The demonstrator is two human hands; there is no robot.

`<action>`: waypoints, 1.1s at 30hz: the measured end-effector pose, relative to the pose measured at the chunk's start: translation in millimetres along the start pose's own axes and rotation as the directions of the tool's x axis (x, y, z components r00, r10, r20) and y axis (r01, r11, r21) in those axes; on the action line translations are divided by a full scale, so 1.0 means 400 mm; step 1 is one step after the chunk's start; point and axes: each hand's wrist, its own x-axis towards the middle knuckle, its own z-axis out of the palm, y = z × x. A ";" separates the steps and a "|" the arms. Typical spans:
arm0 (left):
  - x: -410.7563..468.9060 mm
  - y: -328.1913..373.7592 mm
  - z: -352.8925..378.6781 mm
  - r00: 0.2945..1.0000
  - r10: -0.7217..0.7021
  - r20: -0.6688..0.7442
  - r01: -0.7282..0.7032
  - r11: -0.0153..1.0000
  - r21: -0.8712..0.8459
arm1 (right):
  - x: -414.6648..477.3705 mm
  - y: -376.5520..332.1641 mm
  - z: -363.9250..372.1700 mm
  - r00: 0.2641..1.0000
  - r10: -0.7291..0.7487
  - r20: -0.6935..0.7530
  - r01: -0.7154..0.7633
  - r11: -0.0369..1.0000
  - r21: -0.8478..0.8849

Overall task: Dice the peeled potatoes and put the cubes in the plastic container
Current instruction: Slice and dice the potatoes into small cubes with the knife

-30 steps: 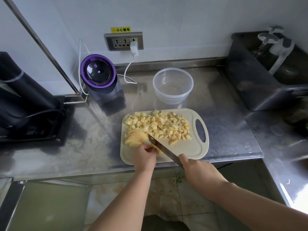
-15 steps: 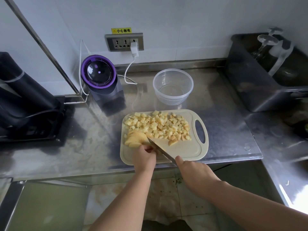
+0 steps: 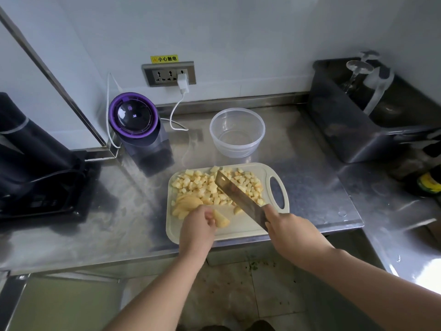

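Closest to the person, the left hand (image 3: 196,229) is curling its fingers around a potato piece (image 3: 221,220) on the near part of the cutting board (image 3: 241,229). The right hand (image 3: 294,236) is gripping the handle of a big knife (image 3: 238,195), and the two hands are apart. The wide blade is tilting and pointing away to the left, over the potato cubes (image 3: 200,185). I cannot tell if it is touching them. Just beside the left hand, some potato slices (image 3: 188,203) are lying in a little stack. The cubes are sitting in a heap on the far half of the board. Behind the board, the plastic container (image 3: 238,151) is standing on the steel counter (image 3: 310,177). To its left a purple blender (image 3: 133,115) is standing, and to its right a dark bin (image 3: 353,139). On the wall, a white charger (image 3: 183,81) is sitting in the socket (image 3: 164,74).
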 end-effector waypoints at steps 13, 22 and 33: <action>0.118 0.096 -0.064 0.694 0.320 0.645 -0.713 0.178 0.678 | 0.011 0.033 -0.004 0.998 0.066 -0.010 -0.065 0.993 0.103; 0.032 0.079 0.014 0.935 0.270 0.228 -0.351 0.633 0.690 | 0.002 0.025 0.021 0.995 0.048 0.084 -0.052 0.997 0.048; -0.018 0.011 0.031 0.956 0.292 0.022 -0.275 0.868 0.413 | -0.022 0.003 0.061 0.990 -0.033 0.138 0.036 0.999 -0.023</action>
